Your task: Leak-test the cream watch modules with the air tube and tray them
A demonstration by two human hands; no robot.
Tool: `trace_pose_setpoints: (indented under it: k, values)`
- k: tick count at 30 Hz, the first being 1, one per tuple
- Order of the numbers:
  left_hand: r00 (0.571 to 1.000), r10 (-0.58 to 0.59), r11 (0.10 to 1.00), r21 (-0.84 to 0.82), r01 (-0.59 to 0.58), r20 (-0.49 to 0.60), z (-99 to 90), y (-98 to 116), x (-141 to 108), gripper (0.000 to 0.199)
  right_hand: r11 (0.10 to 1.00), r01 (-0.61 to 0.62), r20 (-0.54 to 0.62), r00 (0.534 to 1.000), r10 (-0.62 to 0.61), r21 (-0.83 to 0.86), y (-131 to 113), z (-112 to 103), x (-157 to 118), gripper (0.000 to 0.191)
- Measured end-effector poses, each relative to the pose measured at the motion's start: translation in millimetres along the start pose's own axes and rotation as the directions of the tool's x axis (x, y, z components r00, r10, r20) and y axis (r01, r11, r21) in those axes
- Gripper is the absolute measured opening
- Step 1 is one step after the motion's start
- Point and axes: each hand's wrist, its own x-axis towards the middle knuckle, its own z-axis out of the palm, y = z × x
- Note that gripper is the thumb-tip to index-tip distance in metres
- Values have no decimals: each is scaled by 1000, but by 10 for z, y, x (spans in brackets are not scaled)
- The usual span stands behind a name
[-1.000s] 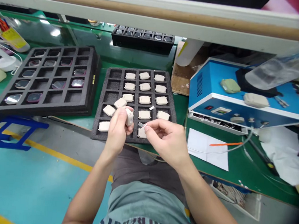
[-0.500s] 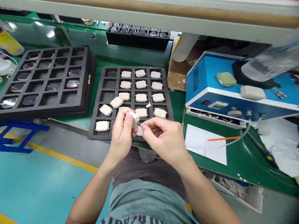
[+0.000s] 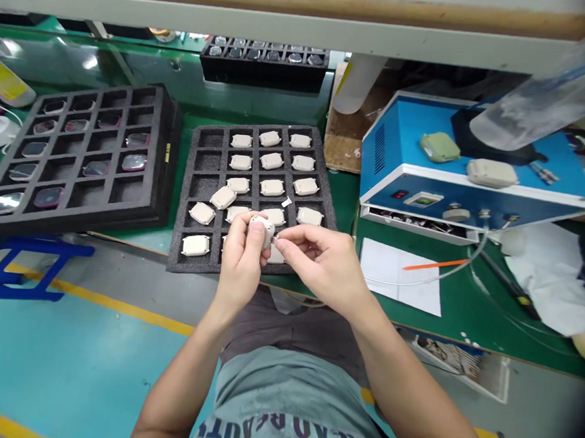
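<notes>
Above the near edge of a dark foam tray (image 3: 178,224), my left hand (image 3: 242,259) is closed round a cream watch-like case (image 3: 261,231), one end of it turned to the right. My right hand (image 3: 319,261) pinches a tiny part against the right side of that case; the part is too small to name. Similar cream cases (image 3: 272,187) lie in most of the tray's compartments, and one rests tilted across a divider. A small white piece (image 3: 286,202) sits on a divider just beyond my hands.
Left stands a stack of foam trays (image 3: 161,163) with glossy lenses. On the right are a blue machine (image 3: 425,188) with two cases on top, white paper (image 3: 401,277), an orange stick (image 3: 434,265) and a thin clear tube. A shelf beam (image 3: 285,32) crosses above.
The view has shifted slightly, so the bench things appear a little further left. My right fingertips are nearer the held case, and less of the thin part between them shows.
</notes>
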Motion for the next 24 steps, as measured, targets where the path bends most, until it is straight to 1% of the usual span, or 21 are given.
trace_pose_setpoints:
  k: [3, 5, 7, 10, 13, 16, 17, 19, 21, 22, 23, 24]
  values:
    - [999, -41, 998, -45, 42, 19, 39, 6, -10, 32, 987, -78, 44, 996, 72, 144, 34, -31, 30, 16]
    - [998, -54, 996, -67, 56, 28, 75, 17, -32, 33, 977, -112, 51, 993, 105, 182, 55, -42, 53, 22]
    - [999, -43, 997, -63, 44, 25, 108, 30, -66, 32, 969, -153, 56, 988, 144, 195, 70, -49, 69, 31]
    - [1000, -13, 1000, 17, 13, 2, 132, 44, -136, 31, 953, -217, 99, 975, 200, 211, 71, -55, 68, 44]
    - [1000, -10, 998, 68, 11, -6, 121, 42, -207, 32, 950, -231, 145, 968, 203, 210, 46, -60, 50, 45]
    - [1000, -25, 999, 44, 24, 14, 98, 25, -244, 35, 952, -227, 154, 968, 198, 205, 26, -59, 60, 43]
    - [999, -31, 999, 30, 31, 19, 94, 19, -245, 37, 950, -235, 158, 966, 205, 207, 28, -61, 70, 44]
    - [997, -61, 998, -30, 63, 45, 101, 9, -222, 38, 946, -249, 155, 963, 220, 206, 52, -75, 79, 52]
    - [988, -126, 980, -145, 139, 91, 127, 6, -170, 38, 950, -238, 125, 968, 217, 201, 102, -113, 26, 64]
    - [980, -163, 959, -215, 184, 114, 143, 9, -135, 39, 953, -223, 85, 974, 209, 206, 135, -142, -42, 66]
    - [971, -197, 932, -282, 228, 134, 159, 14, -97, 40, 957, -197, 12, 980, 199, 215, 173, -178, -140, 65]
    - [963, -226, 902, -341, 264, 146, 172, 21, -58, 43, 963, -151, -112, 977, 180, 225, 216, -222, -266, 60]
